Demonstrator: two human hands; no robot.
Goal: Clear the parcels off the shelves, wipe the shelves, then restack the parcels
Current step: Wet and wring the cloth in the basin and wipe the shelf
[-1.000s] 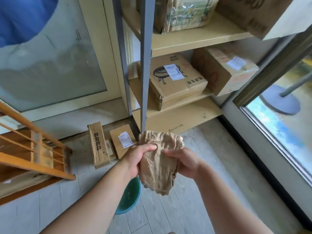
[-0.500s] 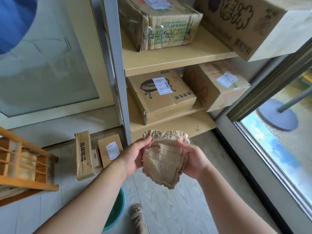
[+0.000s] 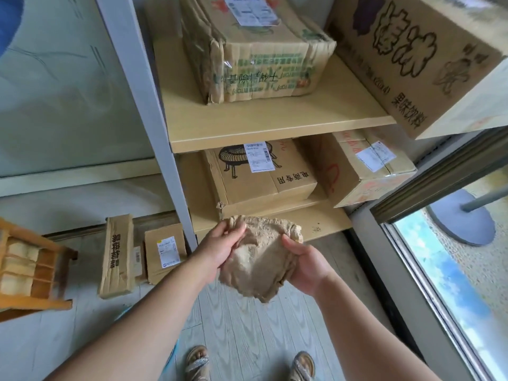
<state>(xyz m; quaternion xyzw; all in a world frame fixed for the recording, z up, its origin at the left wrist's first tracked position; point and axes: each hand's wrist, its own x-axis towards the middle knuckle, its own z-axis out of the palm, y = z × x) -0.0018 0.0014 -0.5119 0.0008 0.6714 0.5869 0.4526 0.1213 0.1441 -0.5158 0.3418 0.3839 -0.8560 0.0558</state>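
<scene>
A crumpled brown cloth (image 3: pixel 258 259) hangs between my hands in front of the shelf unit. My left hand (image 3: pixel 220 247) pinches its upper left edge and my right hand (image 3: pixel 308 266) grips its right side. On the upper wooden shelf (image 3: pixel 275 125) sit a battered taped parcel (image 3: pixel 255 50) and a large printed carton (image 3: pixel 417 59). The shelf below holds a flat box with a drawn stool (image 3: pixel 261 177) and a taped box with a label (image 3: pixel 362 166). The bottom shelf (image 3: pixel 324 224) is bare where it shows.
A grey metal upright (image 3: pixel 148 116) frames the shelves' left side. Two parcels lie on the floor at left, a long one (image 3: pixel 116 257) and a small one (image 3: pixel 163 251). A wooden stool (image 3: pixel 30 268) stands far left. A glass door (image 3: pixel 453 284) runs along the right. My sandalled feet (image 3: pixel 247 364) are below.
The view has tilted up and nearer the shelves, bringing the upper shelf's parcels into view. Both hands stay on the cloth, bunching it slightly.
</scene>
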